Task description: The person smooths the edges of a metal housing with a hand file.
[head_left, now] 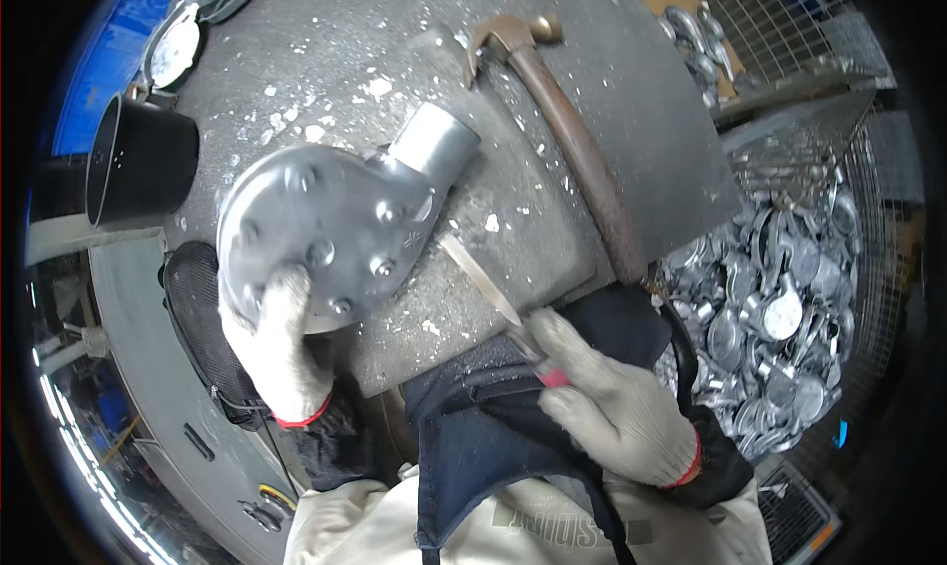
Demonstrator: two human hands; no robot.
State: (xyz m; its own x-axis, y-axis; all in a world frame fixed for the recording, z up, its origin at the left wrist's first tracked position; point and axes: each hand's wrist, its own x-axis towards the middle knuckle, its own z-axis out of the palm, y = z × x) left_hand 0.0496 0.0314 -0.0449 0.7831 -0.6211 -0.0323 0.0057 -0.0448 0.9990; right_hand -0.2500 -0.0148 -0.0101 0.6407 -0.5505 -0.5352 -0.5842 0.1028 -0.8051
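Note:
A round grey metal casting, with raised bosses and a short pipe-like spout, is on the worn metal slab, tilted toward my left. My left hand, in a white knitted glove, grips its near left edge, thumb on top and the other fingers mostly hidden beneath. My right hand, gloved alike, is closed round the red handle of a narrow, flat file. The file's tip points up and left, close to the casting's right rim; whether they touch I cannot tell. A wooden-handled claw hammer lies beyond my right hand.
Pale metal chips litter the grey worktable. At the left edge stands a black bucket, with a dark mesh bag nearer me. A wire cage of castings stands at the right. More castings lie at the far right.

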